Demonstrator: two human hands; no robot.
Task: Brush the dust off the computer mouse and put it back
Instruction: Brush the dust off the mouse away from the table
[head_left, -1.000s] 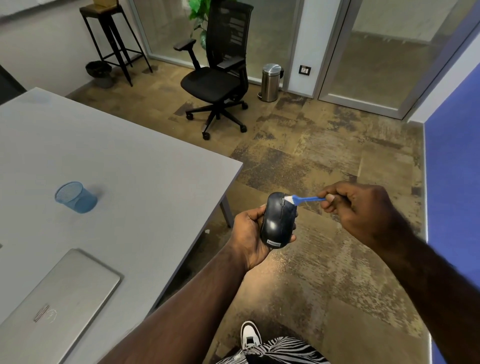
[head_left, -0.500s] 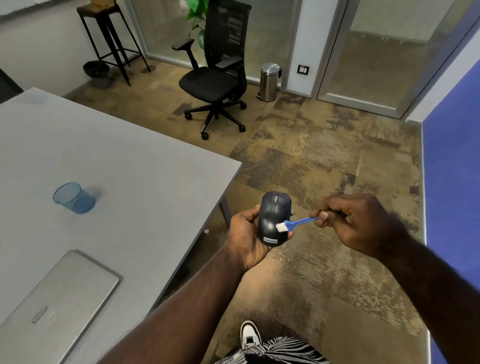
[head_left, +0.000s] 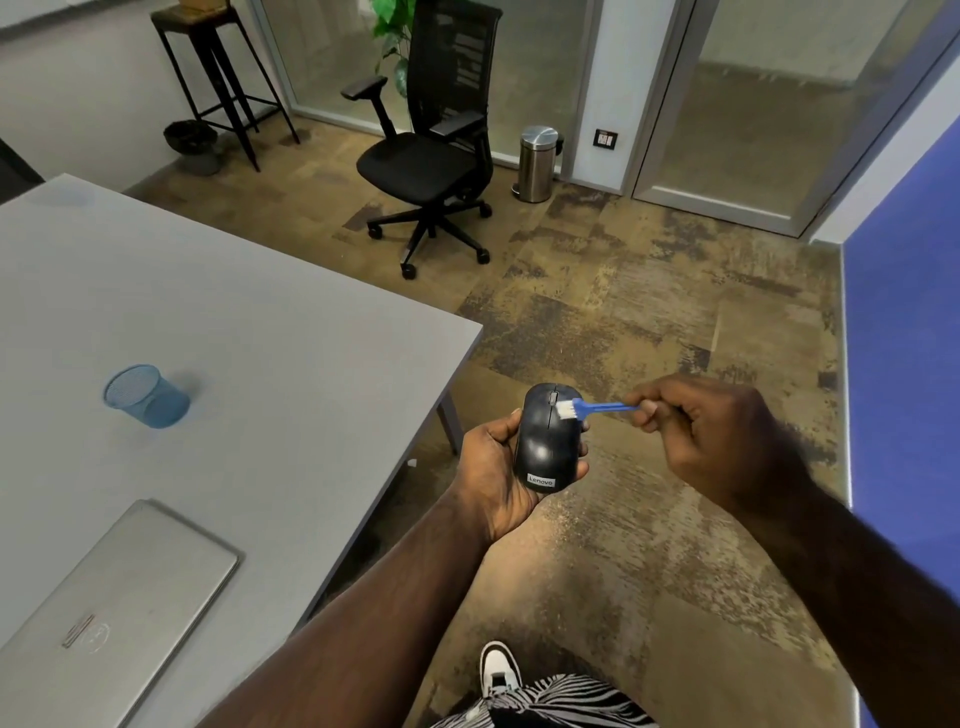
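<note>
Mouse cradled lengthwise in left hand off the table edge, long axis pointing away, brush pinched in right hand, bristles touching near the wheel, table lying leftward for the return.

One computer mouse; one blue brush; one closed laptop; one blue mesh cup; one grey table; one office chair; one steel bin; one stool; two hands, left hand and right hand.
</note>
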